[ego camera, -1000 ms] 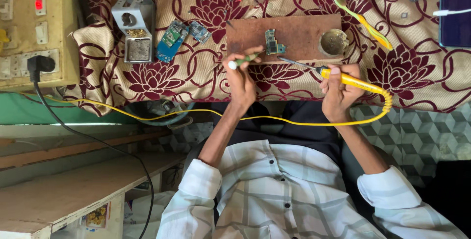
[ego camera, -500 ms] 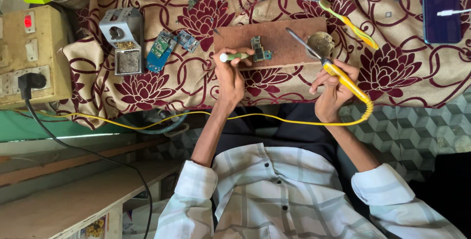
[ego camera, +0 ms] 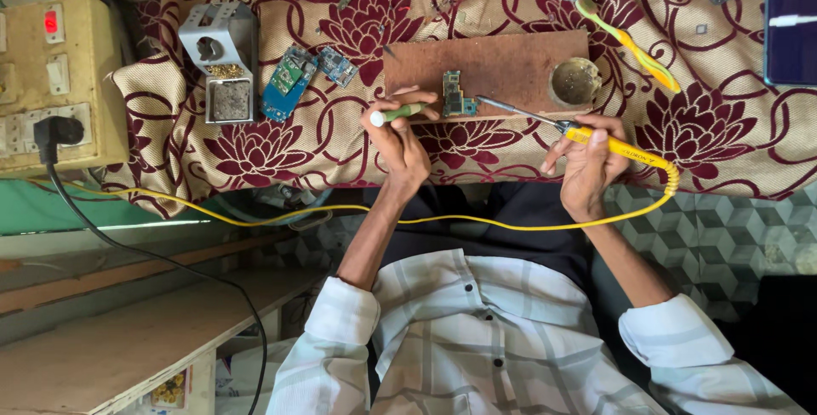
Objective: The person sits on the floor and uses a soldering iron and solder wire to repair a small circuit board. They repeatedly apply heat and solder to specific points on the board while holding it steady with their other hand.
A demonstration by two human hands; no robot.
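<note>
So, going from the left: a beige switch box (ego camera: 51, 83) with a red light sits at the far left edge, a black plug (ego camera: 58, 131) in its socket w/ a black cable hanging down. Next to it, on the maroon-flowered cloth (ego camera: 281, 151), stands a grey metal iron stand (ego camera: 223, 62), and just beside that lie two blue circuit boards (ego camera: 294, 83). Then comes the left hand (ego camera: 400, 138): the fingers are pressed together around a thin green tool (ego camera: 400, 113) w/ a white end, pinching it like a pen, tip pointing right. The tip is at the small circuit board (ego camera: 458, 96), which is narrow, greenish-blue w/ dark chips, and lies near the lower edge of the brown wooden board (ego camera: 494, 66), approx. in its middle. I cannot tell if the tool really touches it. To the right, a round tin (ego camera: 576, 83) w/ dull yellowish content is on the same wood. The right hand (ego camera: 591, 164) grips the yellow handle of the soldering iron (ego camera: 596, 136), fingers curled on it, index laid along the top; the metal tip points left to the small board, close to it. The yellow cord (ego camera: 477, 223) loops back left across the lap. Above right lies a yellow-green toothbrush (ego camera: 630, 45), and a dark phone (ego camera: 790, 23) at the right edge.
</note>
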